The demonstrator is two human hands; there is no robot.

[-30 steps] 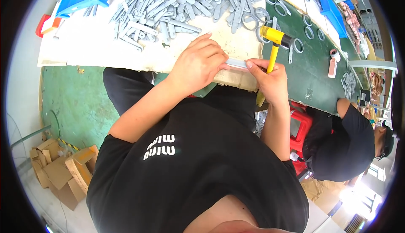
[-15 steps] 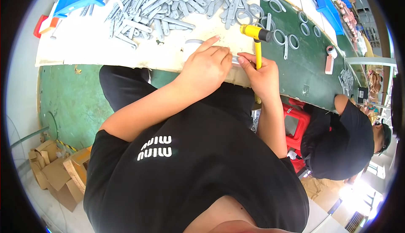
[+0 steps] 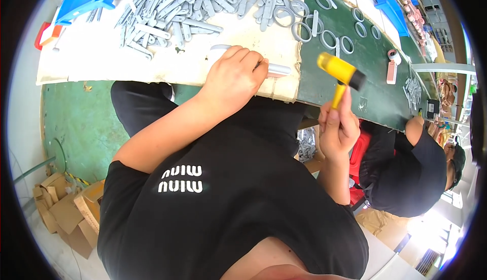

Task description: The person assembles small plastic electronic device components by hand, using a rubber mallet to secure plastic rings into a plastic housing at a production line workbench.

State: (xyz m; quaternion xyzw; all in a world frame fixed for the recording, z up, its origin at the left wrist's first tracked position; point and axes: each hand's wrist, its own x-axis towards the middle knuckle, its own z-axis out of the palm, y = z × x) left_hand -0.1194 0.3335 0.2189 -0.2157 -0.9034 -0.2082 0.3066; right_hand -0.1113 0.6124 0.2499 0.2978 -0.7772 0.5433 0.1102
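1. Your left fingers (image 3: pixel 249 58) are curled down and closed on a grey bar (image 3: pixel 279 70), whose end sticks out to the right beyond them; your right hand (image 3: pixel 337 133) grips a yellow mallet (image 3: pixel 337 68) by its handle, head raised.
2. Your left hand (image 3: pixel 231 77) covers the rest of that bar and part of a pale curved piece (image 3: pixel 218 47); you can't make out the dark bit (image 3: pixel 257 64) at your fingertips. The mallet's head is blurred.
3. Your bar lies near the front edge of the cream board (image 3: pixel 91 67). Green tabletop (image 3: pixel 317 79) spreads to its right, on your side of the grey rings (image 3: pixel 321 39); the heap of grey strips (image 3: pixel 193 1) lies well beyond your knuckles.
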